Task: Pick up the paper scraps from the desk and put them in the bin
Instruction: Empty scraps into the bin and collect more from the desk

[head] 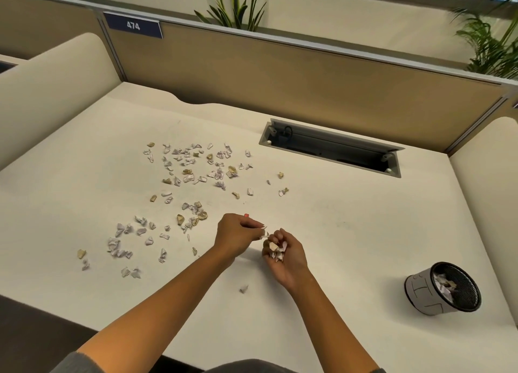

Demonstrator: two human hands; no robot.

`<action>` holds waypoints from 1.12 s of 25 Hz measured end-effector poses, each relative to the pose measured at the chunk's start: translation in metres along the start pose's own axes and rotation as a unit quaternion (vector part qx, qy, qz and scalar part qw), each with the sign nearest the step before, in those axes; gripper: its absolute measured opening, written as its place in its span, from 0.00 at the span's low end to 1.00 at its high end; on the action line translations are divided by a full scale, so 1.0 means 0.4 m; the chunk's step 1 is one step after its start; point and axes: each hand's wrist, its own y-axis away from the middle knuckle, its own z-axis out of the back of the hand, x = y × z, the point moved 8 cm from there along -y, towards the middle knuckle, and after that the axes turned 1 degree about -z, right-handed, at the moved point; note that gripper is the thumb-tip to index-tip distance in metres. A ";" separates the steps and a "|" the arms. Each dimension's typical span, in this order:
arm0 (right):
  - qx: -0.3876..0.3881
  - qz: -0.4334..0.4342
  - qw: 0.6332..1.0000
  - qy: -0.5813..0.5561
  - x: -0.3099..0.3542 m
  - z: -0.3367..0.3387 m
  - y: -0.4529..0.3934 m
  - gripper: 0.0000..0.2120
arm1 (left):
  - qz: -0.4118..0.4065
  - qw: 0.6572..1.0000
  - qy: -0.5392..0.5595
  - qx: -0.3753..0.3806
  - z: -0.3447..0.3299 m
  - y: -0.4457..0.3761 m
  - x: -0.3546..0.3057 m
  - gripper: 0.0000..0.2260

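Note:
Many small white and tan paper scraps (193, 173) lie scattered over the left and middle of the cream desk (350, 227). My right hand (283, 256) is cupped palm up above the desk, holding a bunch of scraps. My left hand (235, 236) is just to its left, pinching one scrap between thumb and fingertips, right at the edge of the cupped hand. One lone scrap (244, 289) lies near the front, under my forearms. A small grey bin (441, 290) with a black mesh inside stands at the front right, with some scraps in it.
An open cable tray slot (330, 148) is cut into the desk at the back right. Tan partition panels (280, 72) close off the back, and cushioned cream dividers stand on both sides. Plants rise behind the partition.

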 end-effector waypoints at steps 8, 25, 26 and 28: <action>0.002 0.001 0.998 -0.061 -0.014 -0.009 0.001 0.14 | -0.075 0.990 -0.117 0.026 -0.073 0.045 -0.066 0.05; -0.075 0.028 0.982 -0.171 0.030 0.059 0.022 0.09 | -0.036 0.912 -0.407 -0.019 0.093 0.001 0.124 0.12; -0.074 0.029 0.982 -0.170 0.029 0.060 0.021 0.10 | -0.040 0.915 -0.402 -0.008 0.089 0.005 0.128 0.10; -0.075 0.026 0.984 -0.161 0.022 0.062 0.018 0.10 | -0.056 0.920 -0.387 0.040 0.060 0.022 0.137 0.07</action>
